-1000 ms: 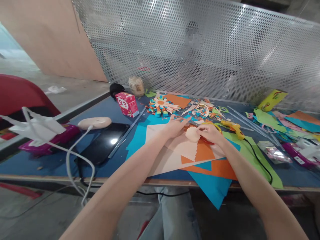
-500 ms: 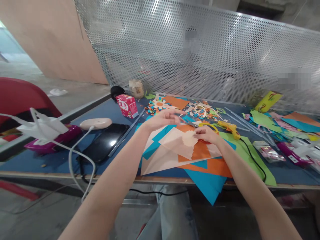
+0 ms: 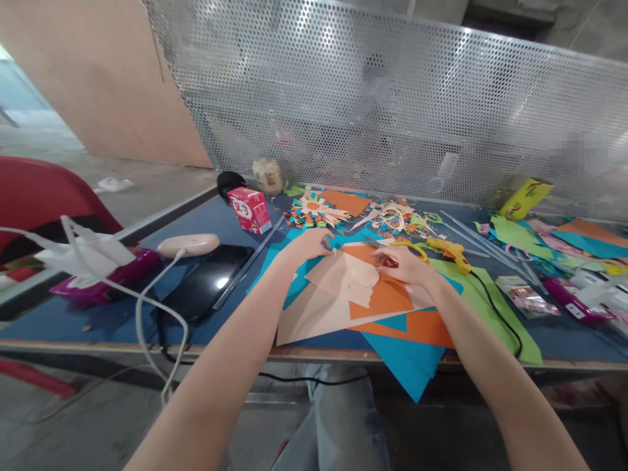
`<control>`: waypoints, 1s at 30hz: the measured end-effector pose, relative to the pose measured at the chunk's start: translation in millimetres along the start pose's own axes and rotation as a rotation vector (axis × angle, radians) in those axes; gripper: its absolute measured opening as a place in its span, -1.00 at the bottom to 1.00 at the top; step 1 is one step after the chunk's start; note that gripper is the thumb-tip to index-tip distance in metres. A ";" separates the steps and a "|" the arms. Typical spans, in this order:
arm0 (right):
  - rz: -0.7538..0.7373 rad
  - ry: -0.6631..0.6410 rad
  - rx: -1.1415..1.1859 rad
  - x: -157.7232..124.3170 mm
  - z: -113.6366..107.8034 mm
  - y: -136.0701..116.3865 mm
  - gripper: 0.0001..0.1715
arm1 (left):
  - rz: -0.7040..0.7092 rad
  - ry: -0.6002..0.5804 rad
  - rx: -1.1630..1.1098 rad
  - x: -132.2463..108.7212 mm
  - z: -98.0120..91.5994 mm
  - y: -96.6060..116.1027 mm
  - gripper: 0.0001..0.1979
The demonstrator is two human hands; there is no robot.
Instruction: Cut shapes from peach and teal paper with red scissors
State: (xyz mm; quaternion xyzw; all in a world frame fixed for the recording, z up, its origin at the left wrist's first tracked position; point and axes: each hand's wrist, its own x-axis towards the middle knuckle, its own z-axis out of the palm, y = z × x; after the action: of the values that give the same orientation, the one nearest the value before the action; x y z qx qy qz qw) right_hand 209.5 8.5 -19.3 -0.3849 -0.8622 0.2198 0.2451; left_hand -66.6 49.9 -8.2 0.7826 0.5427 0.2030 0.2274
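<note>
Between my hands lies a piece of cream paper (image 3: 364, 273) with a zigzag-cut rounded edge, over layered cream, orange and blue sheets. My left hand (image 3: 312, 244) is curled at the upper left edge of this paper, with the fingertips closed on it, though the contact is small. At the right side of the scalloped part, my right hand (image 3: 403, 263) pinches the cream paper between thumb and fingers. Scissors with yellow handles (image 3: 415, 248) lie just beyond the right hand, partly hidden by it; their blades point left.
A yellow glue gun (image 3: 451, 254) lies on a green sheet (image 3: 495, 314). Paper scraps (image 3: 397, 219) and a paper flower (image 3: 314, 206) are at the back. A pink box (image 3: 250, 209), black phone (image 3: 210, 281) and white cables (image 3: 140, 307) are left. A perforated metal panel (image 3: 314, 98) rises behind.
My left hand has lowered and its outstretched fingers have curled in. The cream paper has shifted slightly left and tilted, with my right hand still pinching it.
</note>
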 end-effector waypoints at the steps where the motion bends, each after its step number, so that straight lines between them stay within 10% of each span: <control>1: -0.008 0.004 -0.015 0.1 -0.2 0.7 -0.69 | -0.005 -0.006 -0.007 -0.6 0.2 0.2 -0.58; 17: -0.088 -0.124 -0.317 2.7 14.1 -18.4 -0.42 | -0.133 0.182 0.106 -2.1 0.2 8.8 -0.74; 30: -0.184 -0.256 -0.374 1.3 16.4 -36.1 -0.47 | -0.260 0.006 0.151 -1.3 1.4 8.5 -0.65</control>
State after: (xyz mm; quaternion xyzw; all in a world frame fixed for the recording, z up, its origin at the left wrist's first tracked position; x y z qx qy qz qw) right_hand 178.9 -15.6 -11.3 -0.3124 -0.9434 0.0803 0.0773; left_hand -59.8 45.8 -4.6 0.7201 0.6539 0.1328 0.1907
